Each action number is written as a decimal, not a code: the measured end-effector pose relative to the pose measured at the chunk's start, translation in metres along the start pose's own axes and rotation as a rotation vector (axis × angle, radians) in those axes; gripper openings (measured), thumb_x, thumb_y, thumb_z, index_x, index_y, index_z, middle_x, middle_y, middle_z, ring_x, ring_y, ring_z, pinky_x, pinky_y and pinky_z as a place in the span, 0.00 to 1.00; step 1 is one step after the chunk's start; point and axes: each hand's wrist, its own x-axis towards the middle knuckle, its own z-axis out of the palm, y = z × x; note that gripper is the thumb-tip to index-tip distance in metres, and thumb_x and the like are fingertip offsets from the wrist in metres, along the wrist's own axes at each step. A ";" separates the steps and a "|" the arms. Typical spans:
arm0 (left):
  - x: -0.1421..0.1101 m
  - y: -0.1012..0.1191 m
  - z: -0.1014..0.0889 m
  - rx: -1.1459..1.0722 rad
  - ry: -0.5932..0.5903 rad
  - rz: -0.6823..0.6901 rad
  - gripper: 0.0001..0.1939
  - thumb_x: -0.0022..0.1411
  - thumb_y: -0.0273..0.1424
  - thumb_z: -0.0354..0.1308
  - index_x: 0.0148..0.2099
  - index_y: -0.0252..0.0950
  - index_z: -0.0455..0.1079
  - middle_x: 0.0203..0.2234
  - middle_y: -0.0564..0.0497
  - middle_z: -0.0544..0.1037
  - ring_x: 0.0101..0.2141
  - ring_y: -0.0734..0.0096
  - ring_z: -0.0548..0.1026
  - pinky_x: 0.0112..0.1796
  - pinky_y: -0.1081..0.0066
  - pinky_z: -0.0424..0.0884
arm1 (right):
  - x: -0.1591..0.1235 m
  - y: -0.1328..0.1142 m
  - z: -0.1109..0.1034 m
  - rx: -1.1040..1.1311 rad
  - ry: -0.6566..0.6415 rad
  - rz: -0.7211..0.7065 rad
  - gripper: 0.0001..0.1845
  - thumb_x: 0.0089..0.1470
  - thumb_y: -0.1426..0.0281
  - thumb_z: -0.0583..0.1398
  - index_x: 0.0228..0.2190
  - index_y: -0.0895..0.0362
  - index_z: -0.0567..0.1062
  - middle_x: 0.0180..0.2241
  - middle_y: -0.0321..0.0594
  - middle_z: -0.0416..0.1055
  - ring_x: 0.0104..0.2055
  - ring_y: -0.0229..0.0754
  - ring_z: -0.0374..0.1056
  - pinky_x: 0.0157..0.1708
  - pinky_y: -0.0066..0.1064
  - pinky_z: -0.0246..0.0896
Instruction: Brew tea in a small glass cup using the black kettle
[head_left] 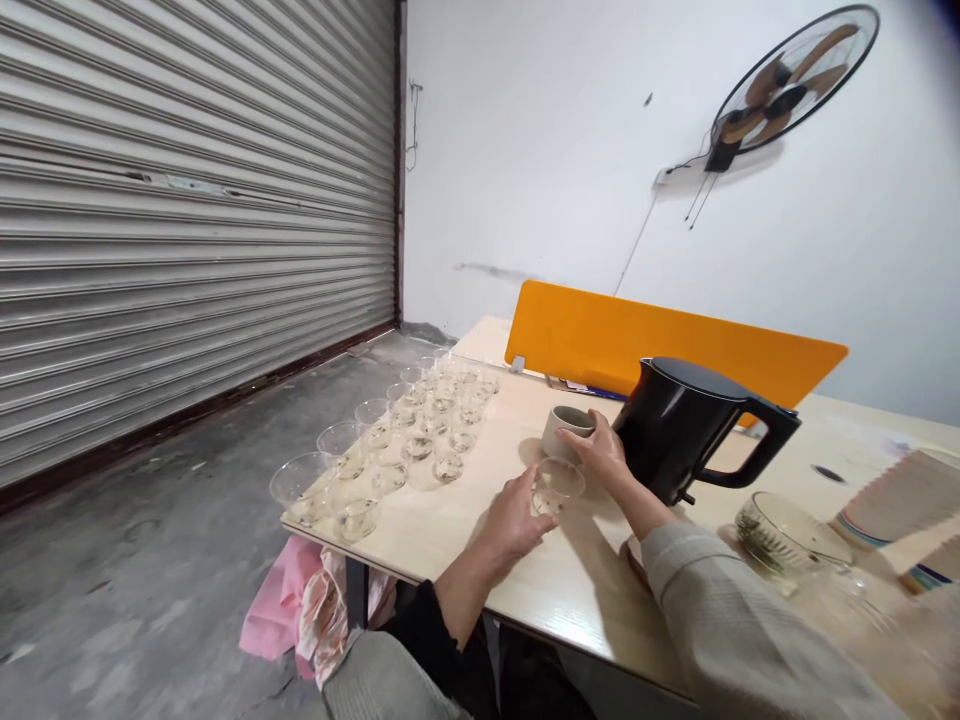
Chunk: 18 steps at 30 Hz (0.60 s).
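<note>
My left hand (517, 515) is wrapped round a clear plastic cup (559, 485) near the front of the table. Dark bits lie in the bottom of that cup. Just behind it, my right hand (596, 447) grips a pale grey ceramic cup (559, 432) by its right side. The grey cup looks upright on or just above the tabletop; I cannot tell which. To the left stand several clear cups (416, 447) in rows, with dark bits in a little liquid. A black electric kettle (664, 425) stands right behind my right hand.
An orange divider (637, 330) runs along the back of the wooden table (480, 470). A glass bowl (791, 530) with green leaves and paper packets (900, 495) are at the right. Pink cloth (281, 600) hangs below the left corner. A fan (787, 95) is on the wall.
</note>
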 end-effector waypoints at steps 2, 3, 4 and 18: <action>-0.001 0.002 0.000 0.025 0.014 0.015 0.43 0.50 0.31 0.64 0.69 0.41 0.59 0.63 0.45 0.69 0.62 0.48 0.65 0.62 0.55 0.61 | 0.003 0.004 0.005 0.022 -0.019 0.007 0.46 0.45 0.53 0.68 0.61 0.57 0.66 0.57 0.53 0.72 0.58 0.56 0.69 0.56 0.42 0.64; -0.001 0.002 0.000 0.024 0.017 0.025 0.42 0.50 0.30 0.64 0.68 0.40 0.60 0.62 0.44 0.70 0.62 0.48 0.65 0.62 0.54 0.61 | 0.004 0.005 0.007 0.040 -0.027 0.000 0.46 0.44 0.54 0.69 0.62 0.56 0.65 0.57 0.53 0.72 0.58 0.55 0.69 0.56 0.42 0.64; -0.001 0.002 0.000 0.015 0.021 0.037 0.41 0.50 0.30 0.64 0.67 0.40 0.62 0.62 0.43 0.71 0.61 0.47 0.66 0.62 0.53 0.61 | 0.004 0.006 0.009 0.062 -0.034 -0.014 0.47 0.43 0.54 0.69 0.62 0.57 0.65 0.57 0.53 0.72 0.58 0.55 0.69 0.56 0.42 0.63; -0.004 -0.009 0.005 -0.069 0.057 0.028 0.41 0.51 0.29 0.65 0.67 0.41 0.62 0.61 0.42 0.70 0.60 0.48 0.68 0.61 0.54 0.63 | -0.003 0.010 -0.010 0.318 -0.201 -0.090 0.55 0.39 0.57 0.72 0.65 0.58 0.61 0.65 0.57 0.62 0.63 0.57 0.63 0.60 0.47 0.61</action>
